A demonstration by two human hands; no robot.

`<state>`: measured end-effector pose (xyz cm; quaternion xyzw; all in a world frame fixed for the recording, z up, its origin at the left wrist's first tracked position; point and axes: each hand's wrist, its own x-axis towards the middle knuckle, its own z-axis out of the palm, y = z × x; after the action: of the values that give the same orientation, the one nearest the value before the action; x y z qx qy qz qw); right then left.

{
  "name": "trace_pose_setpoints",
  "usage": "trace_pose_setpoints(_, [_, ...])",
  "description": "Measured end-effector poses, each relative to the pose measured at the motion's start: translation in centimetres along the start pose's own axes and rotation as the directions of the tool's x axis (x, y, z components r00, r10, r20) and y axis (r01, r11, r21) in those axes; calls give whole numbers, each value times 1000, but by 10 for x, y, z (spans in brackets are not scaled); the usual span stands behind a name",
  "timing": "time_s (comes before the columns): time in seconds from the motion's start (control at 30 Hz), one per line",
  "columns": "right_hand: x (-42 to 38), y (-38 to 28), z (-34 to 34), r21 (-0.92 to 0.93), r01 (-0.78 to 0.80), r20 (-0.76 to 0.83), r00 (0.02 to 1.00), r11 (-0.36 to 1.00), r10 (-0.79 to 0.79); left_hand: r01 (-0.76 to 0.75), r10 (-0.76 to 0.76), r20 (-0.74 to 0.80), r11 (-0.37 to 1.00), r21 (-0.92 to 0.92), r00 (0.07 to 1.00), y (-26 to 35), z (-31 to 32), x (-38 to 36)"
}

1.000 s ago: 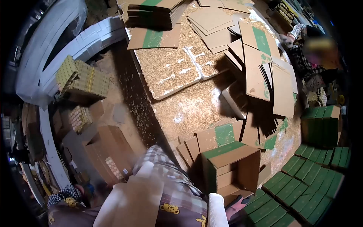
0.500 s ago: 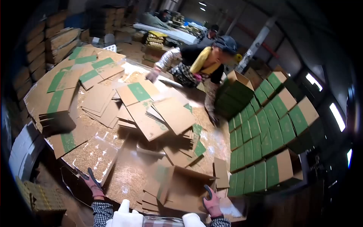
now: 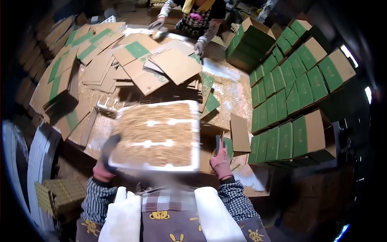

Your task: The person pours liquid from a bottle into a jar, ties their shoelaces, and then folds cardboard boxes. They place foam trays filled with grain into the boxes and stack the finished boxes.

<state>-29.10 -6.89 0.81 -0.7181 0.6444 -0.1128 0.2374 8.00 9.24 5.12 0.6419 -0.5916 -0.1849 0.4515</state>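
A white foam tray (image 3: 195, 137) filled with tan, husk-like flakes is tilted over the cardboard box, smeared by motion. My left hand (image 3: 107, 159), in a pink and dark glove, is closed on its left edge. Below and right of the tray, the open cardboard box (image 3: 207, 148) shows only in part. My right hand (image 3: 221, 160), gloved alike, is at the box's right wall, fingers pointing up on either side of the cardboard edge. The tray hides most of the box's inside.
Flattened cartons (image 3: 177, 66) lie in piles on the flake-strewn table (image 3: 238, 94). Green-and-brown boxes (image 3: 284, 137) stand in rows at right. Across the table a co-worker's gloved hand (image 3: 199, 48) is near the cardboard. Egg trays (image 3: 64, 195) are stacked at lower left.
The flake-filled tray has swung up from the table's left front and over the box, carried by my left hand. My right hand has stayed by the box wall. The view has tipped downward.
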Motion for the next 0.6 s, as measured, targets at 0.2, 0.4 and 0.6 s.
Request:
trace_pose_setpoints(0.2, [14, 181, 64, 431, 274, 44, 945, 860, -324, -311, 383, 347, 918, -247, 856, 33, 96, 80])
trace_pose_setpoints(0.4, [18, 93, 8, 395, 90, 97, 985, 914, -139, 517, -262, 458, 586, -623, 849, 83, 95, 111])
trace_pose_setpoints(0.6, [13, 68, -24, 440, 7, 243, 962, 898, -126, 615, -364, 550, 687, -387, 752, 70, 116, 125])
